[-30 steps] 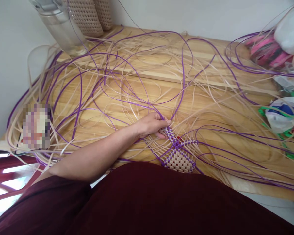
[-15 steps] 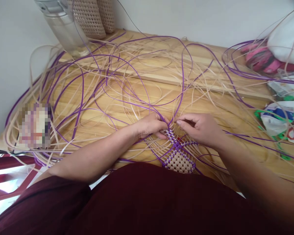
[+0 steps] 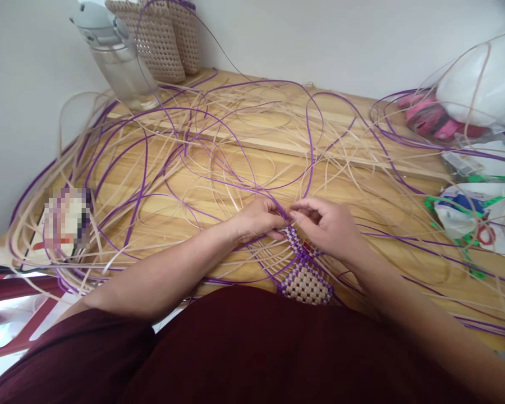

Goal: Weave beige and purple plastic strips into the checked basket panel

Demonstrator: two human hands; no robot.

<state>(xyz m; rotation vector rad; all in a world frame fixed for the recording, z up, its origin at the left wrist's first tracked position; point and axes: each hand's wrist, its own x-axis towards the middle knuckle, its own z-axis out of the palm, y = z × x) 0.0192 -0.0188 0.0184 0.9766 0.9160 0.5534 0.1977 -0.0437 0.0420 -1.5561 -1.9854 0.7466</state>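
A woven piece [image 3: 306, 283] in cream and purple strips lies close to my body, with long loose strips fanning out from it. My left hand [image 3: 261, 219] is closed at its upper end, pinching the purple woven edge where strips come together. Right beside it, my right hand [image 3: 324, 224] has thumb and forefinger pressed together at the same spot, on what looks like a thin strip. Its other fingers curl over part of the weave and hide it. A small red bit shows within the weave, just under the right hand.
Loose purple and cream strips [image 3: 235, 120] cover much of the wooden table [image 3: 219, 216]. At the back left stand a clear water bottle [image 3: 124, 67] and a woven basket [image 3: 160, 45]. To the right are a white bag [image 3: 483, 78], a pink item [image 3: 429, 115] and a packet with green ties [image 3: 467, 202].
My right hand has moved left and closer to the left hand, its fingertips now meeting at the woven edge. The left hand keeps its hold. The camera view has shifted slightly.
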